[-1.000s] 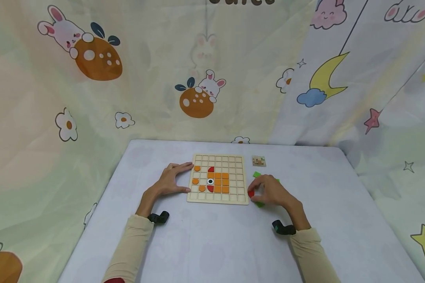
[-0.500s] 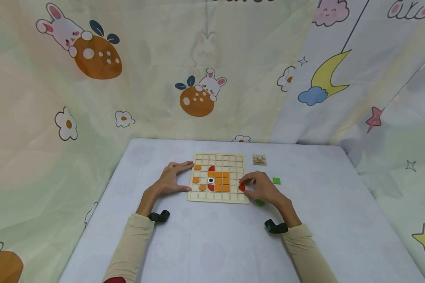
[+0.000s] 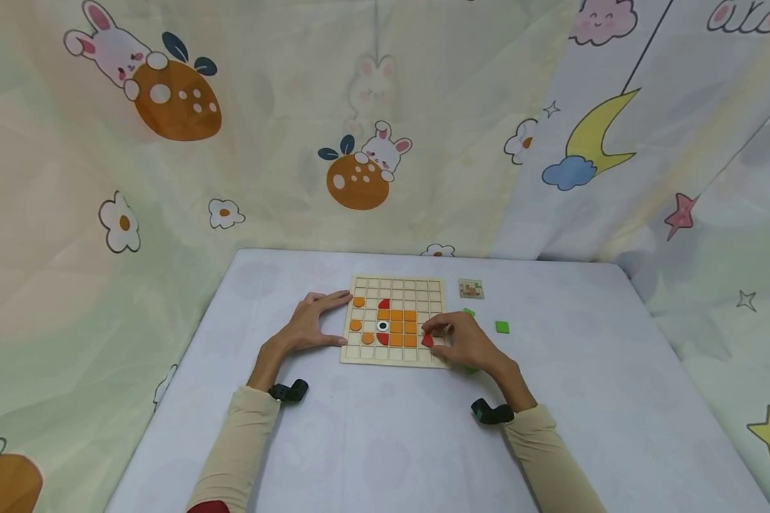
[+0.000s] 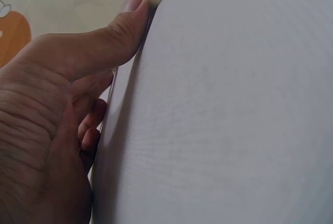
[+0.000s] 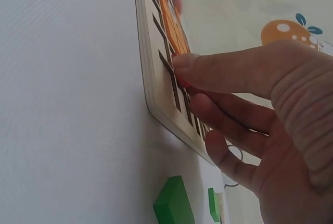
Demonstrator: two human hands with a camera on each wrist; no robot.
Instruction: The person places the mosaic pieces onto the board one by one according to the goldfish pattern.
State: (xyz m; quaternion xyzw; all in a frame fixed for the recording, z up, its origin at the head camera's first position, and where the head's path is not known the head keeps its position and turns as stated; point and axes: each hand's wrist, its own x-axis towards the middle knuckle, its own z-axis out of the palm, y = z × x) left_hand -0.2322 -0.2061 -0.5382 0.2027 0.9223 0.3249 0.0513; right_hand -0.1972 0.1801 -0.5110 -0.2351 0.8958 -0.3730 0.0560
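Note:
A square wooden grid board [image 3: 394, 359] lies on the table. On it sit orange square tiles [image 3: 403, 327], round orange pieces [image 3: 356, 325], red quarter-round tiles [image 3: 383, 304] and a white tile with a black eye [image 3: 383, 326]. My right hand [image 3: 467, 342] pinches a small red tile [image 3: 427, 340] between thumb and fingers, over the board's right columns. In the right wrist view, the thumb [image 5: 223, 73] covers most of that tile. My left hand [image 3: 304, 326] spreads thumb and fingers along the board's left edge, touching it; its thumb [image 4: 104, 47] meets the edge in the left wrist view.
Right of the board lie a green square tile [image 3: 502, 327] and more green pieces, partly hidden behind my right hand. A small picture card [image 3: 471, 288] lies beyond them. Behind the white-covered table [image 3: 372, 442] hangs a patterned cloth [image 3: 269, 128].
My right hand has carried the red tile leftward from beside the board to over its right columns, uncovering a green tile. My left hand stays at the board's edge.

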